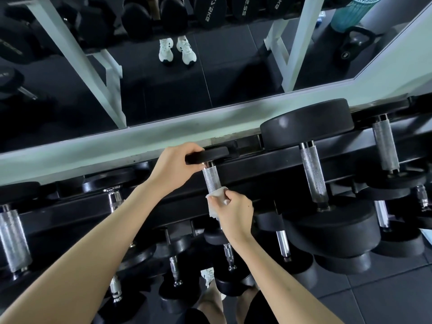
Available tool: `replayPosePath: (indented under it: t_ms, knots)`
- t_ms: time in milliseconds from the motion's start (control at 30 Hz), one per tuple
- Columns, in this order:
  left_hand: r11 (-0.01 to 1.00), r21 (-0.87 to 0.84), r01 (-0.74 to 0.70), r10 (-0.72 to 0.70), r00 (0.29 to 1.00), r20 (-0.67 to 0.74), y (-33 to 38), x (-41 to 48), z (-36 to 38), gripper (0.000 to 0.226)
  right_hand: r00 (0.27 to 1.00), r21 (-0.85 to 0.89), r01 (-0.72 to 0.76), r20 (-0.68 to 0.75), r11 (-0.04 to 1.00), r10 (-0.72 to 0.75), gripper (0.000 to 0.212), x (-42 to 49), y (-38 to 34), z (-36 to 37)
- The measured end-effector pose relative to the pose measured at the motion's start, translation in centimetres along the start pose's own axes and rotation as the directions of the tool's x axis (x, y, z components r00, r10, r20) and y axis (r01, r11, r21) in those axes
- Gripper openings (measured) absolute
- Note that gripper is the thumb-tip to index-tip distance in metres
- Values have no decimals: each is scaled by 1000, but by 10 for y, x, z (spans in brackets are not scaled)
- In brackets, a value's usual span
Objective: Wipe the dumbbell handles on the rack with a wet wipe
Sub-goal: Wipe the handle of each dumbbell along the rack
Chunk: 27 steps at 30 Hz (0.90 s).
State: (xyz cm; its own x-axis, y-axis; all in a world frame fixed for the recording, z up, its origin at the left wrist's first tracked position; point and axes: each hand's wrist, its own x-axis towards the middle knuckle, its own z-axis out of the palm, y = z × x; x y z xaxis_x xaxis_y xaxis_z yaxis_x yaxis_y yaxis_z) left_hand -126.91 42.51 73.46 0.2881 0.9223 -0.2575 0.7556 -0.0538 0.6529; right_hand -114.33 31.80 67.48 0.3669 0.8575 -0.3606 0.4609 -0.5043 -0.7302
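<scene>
I am looking down on the dumbbell rack (257, 163), which is running across the middle of the frame. At the centre, my left hand (174, 164) is gripping the far black head of a small dumbbell (210, 156), with the fingers curled over its edge. Just below centre, my right hand (233, 211) is pinching a white wet wipe (218, 198) and wrapping it round the near end of that dumbbell's knurled handle (210, 180). To the right, a larger dumbbell (313, 181) is lying on the same tier, apart from my hands. A mirror (163, 90) is filling the upper half, reflecting a pair of white shoes (177, 50) at the top centre.
</scene>
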Motion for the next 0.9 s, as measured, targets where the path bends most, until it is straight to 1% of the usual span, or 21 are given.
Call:
replayPosePath:
  t_ms: [67, 133, 200, 267, 333, 433, 500, 533, 600, 633, 733, 800, 900]
  knots:
    - [999, -33, 29, -29, 1000, -7, -3, -3, -1, 24, 1000, 66, -7, -2, 998, 7, 44, 0, -6, 5]
    - [993, -100, 56, -59, 998, -25, -4, -4, 0, 22, 1000, 136, 2, 1, 991, -2, 35, 10, -19, 9]
    - [981, -173, 92, -103, 993, -57, -4, -2, 3, 19, 1000, 169, -17, 0, 985, 17, 25, 29, -37, 12]
    - [970, -216, 113, -134, 987, -87, -4, 0, 5, 16, 999, 198, -46, 13, 979, 44, 26, 44, -47, 14]
    - [962, -244, 126, -154, 983, -97, -3, 1, 7, 13, 999, 213, -32, 44, 977, 23, 25, 43, -44, 11]
    - [952, -270, 142, -174, 980, -99, -3, 1, 6, 12, 995, 243, -1, 99, 970, -23, 16, 25, -23, 2]
    - [949, -278, 148, -180, 979, -95, -2, 0, 6, 12, 993, 233, -17, 115, 972, -10, 19, 15, -15, -4]
    - [949, -280, 146, -179, 979, -94, -2, 0, 5, 12, 994, 219, -25, 109, 975, 1, 24, 14, -17, -5]
    - [945, -290, 149, -186, 977, -103, -1, -1, 6, 12, 996, 182, -60, 75, 981, 47, 44, 19, -25, -4]
    - [944, -294, 151, -190, 976, -109, 0, -1, 7, 11, 996, 162, -76, 58, 984, 67, 48, 25, -31, -2]
    - [944, -293, 153, -198, 972, -129, 2, -1, 10, 10, 997, 99, -77, 23, 992, 75, 46, 40, -52, 2]
    - [943, -296, 151, -197, 971, -134, 1, -1, 11, 9, 998, 119, -57, 22, 991, 54, 47, 49, -54, 4]
    - [940, -305, 152, -197, 972, -125, -2, -1, 10, 9, 995, 163, -39, 99, 986, 23, 41, 48, -42, 1]
